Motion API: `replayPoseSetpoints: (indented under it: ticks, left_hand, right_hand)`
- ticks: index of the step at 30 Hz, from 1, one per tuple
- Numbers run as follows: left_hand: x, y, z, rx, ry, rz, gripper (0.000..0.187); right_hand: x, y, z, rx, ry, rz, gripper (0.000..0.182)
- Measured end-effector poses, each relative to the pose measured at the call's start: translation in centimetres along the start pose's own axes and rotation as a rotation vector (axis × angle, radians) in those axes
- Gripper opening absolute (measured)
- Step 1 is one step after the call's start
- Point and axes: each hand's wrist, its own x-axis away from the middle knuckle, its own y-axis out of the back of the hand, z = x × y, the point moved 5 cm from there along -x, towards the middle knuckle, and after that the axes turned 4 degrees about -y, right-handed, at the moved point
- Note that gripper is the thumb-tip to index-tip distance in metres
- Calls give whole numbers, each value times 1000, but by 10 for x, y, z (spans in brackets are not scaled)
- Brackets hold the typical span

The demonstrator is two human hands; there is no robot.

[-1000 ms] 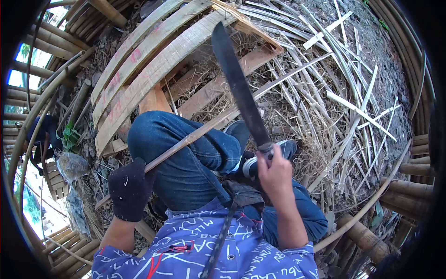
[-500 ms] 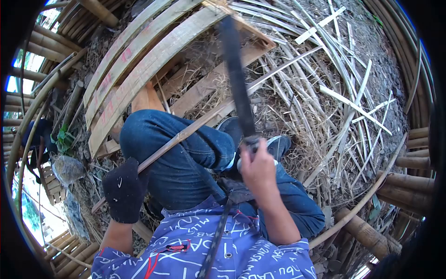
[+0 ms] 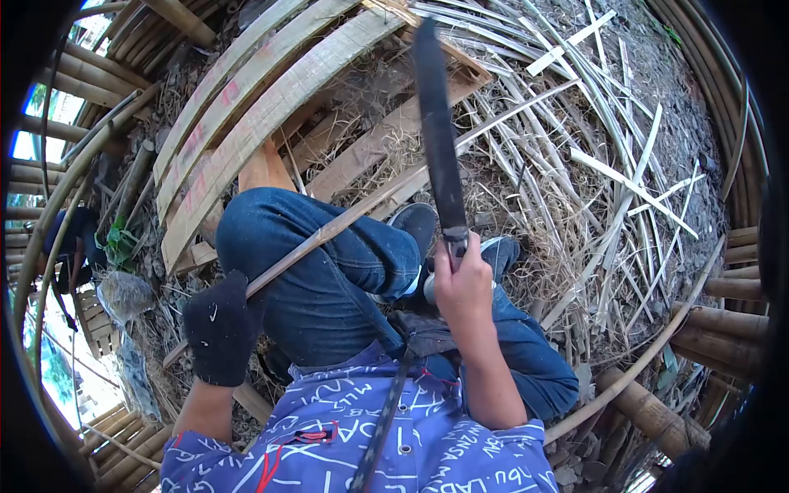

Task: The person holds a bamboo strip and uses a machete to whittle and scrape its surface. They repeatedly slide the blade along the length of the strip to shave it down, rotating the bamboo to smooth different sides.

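In a black glove, my left hand (image 3: pixel 217 333) is closed around the lower end of a long bamboo strip (image 3: pixel 329 231). The strip slants across my bent leg in jeans (image 3: pixel 283 238) and runs up to the right over the ground. My bare right hand (image 3: pixel 465 283) grips the handle of a machete (image 3: pixel 439 135). Its long dark blade points away from me and overlaps the strip in this view. Below the right hand, a dark pouch-like piece (image 3: pixel 423 337) lies at my lap.
A slatted wooden pallet (image 3: pixel 246 123) lies beyond my knee. Split bamboo strips (image 3: pixel 616 185) and curly shavings (image 3: pixel 534 238) cover the ground at right. Bamboo poles (image 3: pixel 715 329) stand along the right edge. Another person (image 3: pixel 74 238) is bent over at far left, near a clear plastic bag (image 3: pixel 123 296).
The machete has swung slightly to the right, and its blade looks sharper now. My right hand has shifted a little right with it. My left hand stays on the strip.
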Motion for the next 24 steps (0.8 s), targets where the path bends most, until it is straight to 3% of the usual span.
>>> replayPoseSetpoints:
  ticks: [2, 6, 10, 12, 13, 15, 19, 21, 24]
  left_hand:
    - [2, -1, -1, -6, 11, -1, 33]
    - [-4, 3, -4, -7, -18, -106, 29]
    - [-2, 3, 6, -21, -48, -53, 25]
    - [-9, 18, -8, -128, -263, -221, 21]
    - [-14, 22, -8, -139, -252, -236, 21]
    - [-26, 18, -7, 377, -168, -9, 22]
    - [-52, 20, -18, 427, -289, -28, 27]
    - [-70, 17, -19, 714, -10, 375, 30]
    - [-84, 2, -19, 800, -136, 381, 32]
  right_hand:
    - [2, -8, 8, -176, -105, 3, 27]
    - [20, -12, 5, -251, -43, 73, 29]
    - [30, -2, 1, -358, -97, 40, 28]
    - [34, 10, 1, -361, -48, -20, 29]
    - [38, 11, -11, -435, -150, 14, 30]
    - [44, 28, -17, -464, -121, -38, 27]
    - [64, 59, -29, -524, -186, -126, 17]
    - [74, 68, -41, -580, -201, -148, 16]
    - [84, 79, -45, -630, -196, -193, 12]
